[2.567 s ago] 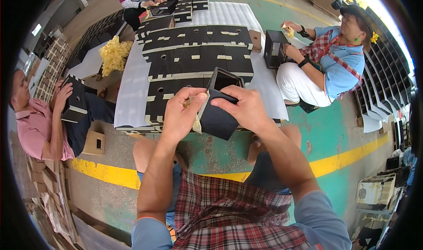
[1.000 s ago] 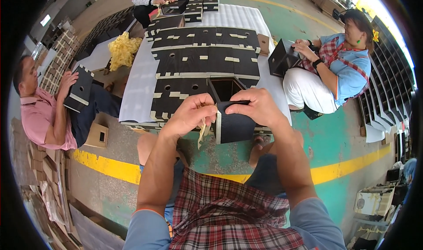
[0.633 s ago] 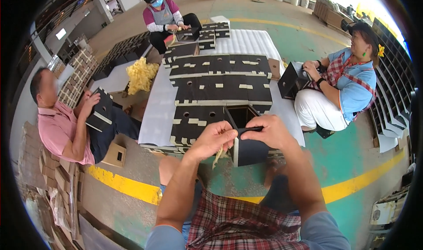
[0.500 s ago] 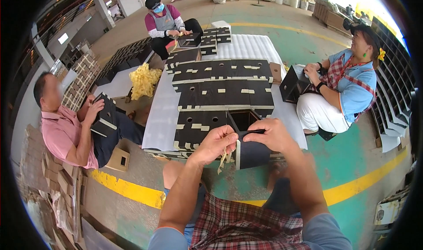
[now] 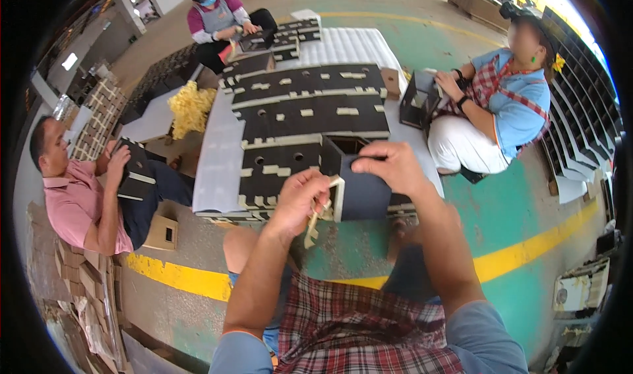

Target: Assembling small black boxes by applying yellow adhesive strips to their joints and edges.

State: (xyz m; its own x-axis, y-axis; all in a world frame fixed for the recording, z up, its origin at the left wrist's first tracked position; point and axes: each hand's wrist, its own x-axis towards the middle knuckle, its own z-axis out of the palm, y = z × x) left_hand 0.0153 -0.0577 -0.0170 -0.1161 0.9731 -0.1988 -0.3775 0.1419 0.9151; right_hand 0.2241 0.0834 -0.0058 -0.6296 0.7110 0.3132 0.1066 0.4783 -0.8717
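Note:
In front of me a small black box [image 5: 362,197] with pale taped edges stands at the near end of the stacked boxes, its dark inside partly showing at the top. My right hand [image 5: 394,166] grips its upper edge, thumb on the dark face and fingers behind. Beside the box's left edge, my left hand [image 5: 302,201] is closed in a pinch on a strip of cream masking tape [image 5: 311,230]. The crumpled strip dangles below the fingers, and part of it reaches toward the box's corner.
Rows of black boxes [image 5: 310,118] with tape pieces cover a low table with white foam sheeting [image 5: 217,176]. Three co-workers sit around it, each handling a black box. A yellow heap of used tape [image 5: 191,110] lies at the left. Behind the right co-worker stand dark racks [image 5: 573,110].
The whole view has shifted, so the scene sits further left and higher. The box's near dark face has turned more toward me. My left hand still pinches the tape strip.

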